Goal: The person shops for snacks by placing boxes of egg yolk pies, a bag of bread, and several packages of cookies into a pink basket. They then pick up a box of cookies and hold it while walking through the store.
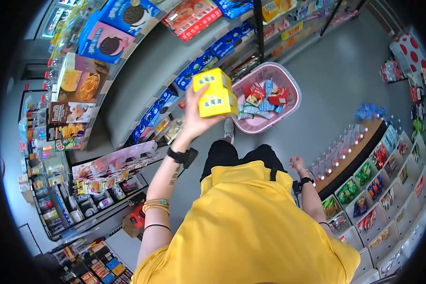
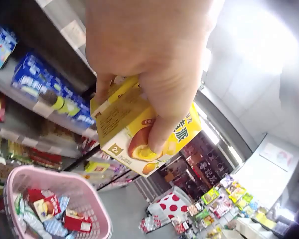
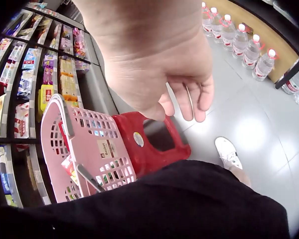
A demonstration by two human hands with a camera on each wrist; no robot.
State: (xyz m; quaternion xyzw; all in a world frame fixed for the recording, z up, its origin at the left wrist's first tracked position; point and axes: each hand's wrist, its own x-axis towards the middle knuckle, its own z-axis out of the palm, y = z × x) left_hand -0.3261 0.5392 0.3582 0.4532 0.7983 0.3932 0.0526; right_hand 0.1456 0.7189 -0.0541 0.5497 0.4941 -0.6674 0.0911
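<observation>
Two yellow boxes [image 1: 215, 94] with dark lettering are held up in the air, pressed together, between the shelves [image 1: 132, 75] and the pink basket [image 1: 296, 90]. The left hand [image 1: 195, 112] grips them, its fingers and thumb clamped around the sides; the left wrist view shows one printed with a cut, yellow-filled snack. In the head view the boxes overlap the basket's near-left edge.

The basket holds red packs [image 1: 255, 94], with blue packets [image 1: 266, 105] and pale green packets [image 1: 251, 110] among them. A red stool [image 3: 152, 162] is just beside or under it; which, I cannot tell. The right hand [image 3: 162, 74] hangs near the person's dark-clothed leg, its fingers loosely curled and holding nothing.

Blue boxes [image 1: 196, 70] line the shelf beyond the yellow pair. On the opposite side, clear bottles [image 3: 240, 41] stand in a row on the floor, and bins [image 1: 362, 217] of colourful packets rise behind them.
</observation>
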